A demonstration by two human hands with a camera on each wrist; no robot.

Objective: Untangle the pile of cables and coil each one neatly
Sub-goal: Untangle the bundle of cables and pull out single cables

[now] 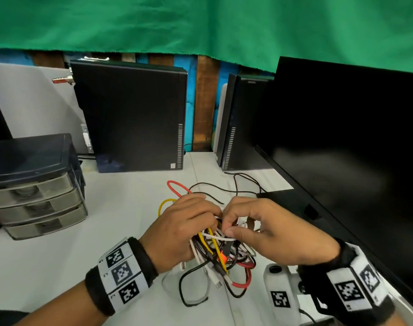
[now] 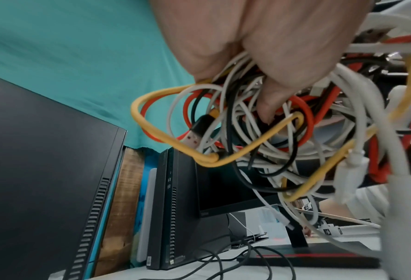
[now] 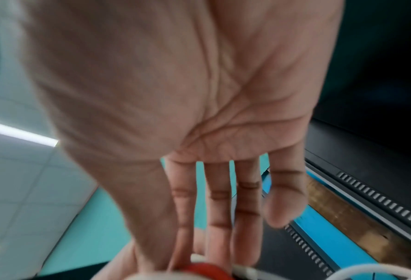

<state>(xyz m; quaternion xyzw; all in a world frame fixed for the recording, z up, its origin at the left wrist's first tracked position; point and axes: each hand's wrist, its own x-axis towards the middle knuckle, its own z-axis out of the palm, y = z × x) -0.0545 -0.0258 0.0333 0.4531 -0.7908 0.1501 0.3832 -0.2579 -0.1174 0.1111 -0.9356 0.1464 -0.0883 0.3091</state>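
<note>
Both hands are on the cable pile (image 1: 214, 250), which sits on the white desk (image 1: 59, 267) right in front of us, lifted a bit off it. Our left hand (image 1: 184, 231) comes in from 8 o'clock, fingers curled into the bundle and clutching it — the left wrist view shows them buried in the loops. Our right hand (image 1: 269, 231) comes in from 4 o'clock and pinches one white cable (image 1: 220, 238) between thumb and forefinger at the top of the pile, other fingers loosely extended. That strand runs roughly 9-to-3, so we judge the free pull is toward 3 o'clock, away from the left hand. Farther out at 12, red (image 1: 176, 187), yellow (image 1: 165, 203) and black (image 1: 210, 185) loops trail toward the black PC case (image 1: 130, 116).
</note>
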